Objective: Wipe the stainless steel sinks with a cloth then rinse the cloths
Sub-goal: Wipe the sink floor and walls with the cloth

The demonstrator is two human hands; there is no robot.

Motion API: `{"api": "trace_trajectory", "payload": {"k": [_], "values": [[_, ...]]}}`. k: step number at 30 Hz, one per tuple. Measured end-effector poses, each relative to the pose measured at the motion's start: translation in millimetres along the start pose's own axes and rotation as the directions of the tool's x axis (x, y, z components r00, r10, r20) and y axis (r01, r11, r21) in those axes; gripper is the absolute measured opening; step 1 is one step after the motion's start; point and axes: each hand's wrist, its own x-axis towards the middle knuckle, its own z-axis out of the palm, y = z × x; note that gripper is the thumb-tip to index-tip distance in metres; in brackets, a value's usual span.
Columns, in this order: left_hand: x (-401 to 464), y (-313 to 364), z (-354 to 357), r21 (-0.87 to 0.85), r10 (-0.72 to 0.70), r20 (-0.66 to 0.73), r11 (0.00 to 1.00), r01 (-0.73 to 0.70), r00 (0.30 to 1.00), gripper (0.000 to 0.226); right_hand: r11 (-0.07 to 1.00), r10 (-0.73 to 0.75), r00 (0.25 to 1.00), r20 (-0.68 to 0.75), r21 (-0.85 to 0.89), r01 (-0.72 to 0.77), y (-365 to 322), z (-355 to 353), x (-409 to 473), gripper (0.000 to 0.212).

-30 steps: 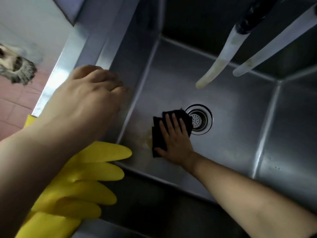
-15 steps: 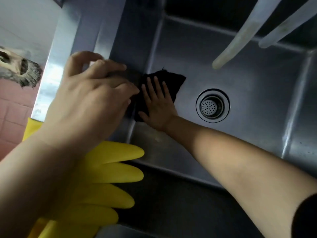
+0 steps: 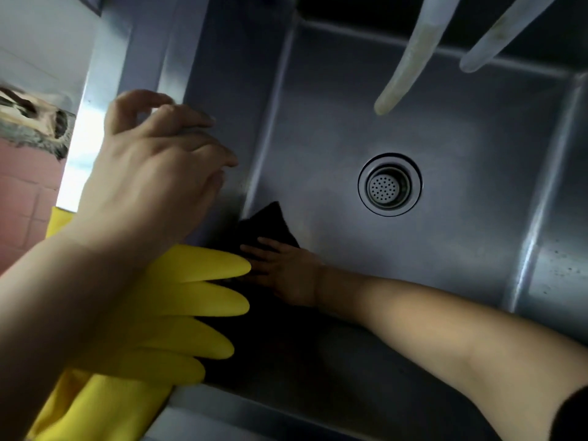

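Wiping step in hand; rinsing not yet begun, by my judgement, since no water shows from either hose. The right hand (image 3: 288, 270) lies flat, fingers spread, pressing a dark cloth (image 3: 270, 229) onto the floor of the stainless steel sink (image 3: 445, 132), in the near-left corner where floor meets left wall. Its grip is not closed round the cloth: the palm pins it rather than clamps it. The left hand (image 3: 152, 173) rests on the sink's left rim, fingers loosely curled and apart, holding nothing that can be seen. A yellow rubber glove (image 3: 191, 300) lies draped over the near-left rim, unworn, its fingertips overhanging the basin and hiding part of the cloth. The cloth appears black, soft, folded or bunched with one peaked corner pointing toward the drain strainer (image 3: 389, 186), which stands well apart from it. The basin floor looks dull, with a faint pale mark near the cloth; the right wall shows specks. Two pale hoses (image 3: 410, 55) hang above the far side. The next move likely calls for steady flat pressure carried along the near wall seam, then outward toward the drain and the unwiped right side.
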Motion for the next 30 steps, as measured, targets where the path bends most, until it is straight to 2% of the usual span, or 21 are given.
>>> {"api": "trace_trajectory", "payload": {"k": [3,7,10,13,17,23,26,30], "values": [[2.0,2.0,-2.9,0.002,0.004,0.005,1.000,-0.004,1.000,0.020,0.998,-0.030,0.999,0.024,0.056,0.029,-3.9,-0.5,-18.7,0.054],[3.7,5.9,-4.8,0.022,0.030,0.017,0.999,-0.030,0.999,0.024,0.991,-0.005,0.999,-0.051,0.136,0.012,-5.2,-3.9,-59.9,0.050],[5.6,8.8,-9.3,0.037,0.050,0.051,0.998,-0.052,0.997,0.027,0.991,0.014,0.998,-0.062,0.134,-0.006,-3.8,-2.8,-109.6,0.058],[11.4,15.8,-13.5,0.074,-0.012,0.101,0.997,0.005,0.995,0.020,0.995,0.037,0.999,0.002,0.097,-0.037,1.3,-0.6,-162.7,0.068],[21.4,33.7,-8.9,0.095,-0.102,0.132,0.991,0.089,0.986,0.019,0.998,0.053,0.997,0.060,0.039,-0.055,9.7,0.6,-197.4,0.066],[26.8,41.1,3.9,0.015,-0.057,0.094,0.998,0.056,0.994,0.020,0.995,0.081,0.997,0.014,-0.062,-0.080,16.0,4.4,-139.3,0.064],[24.5,39.1,9.7,0.001,-0.024,0.133,1.000,0.024,0.991,0.022,0.967,0.212,0.977,-0.008,-0.146,-0.211,28.5,-2.4,-90.0,0.076],[19.7,35.6,16.5,-0.004,-0.021,0.196,1.000,0.022,0.980,0.027,0.913,0.386,0.915,-0.115,-0.099,-0.397,58.3,-20.8,-48.0,0.077]]}}
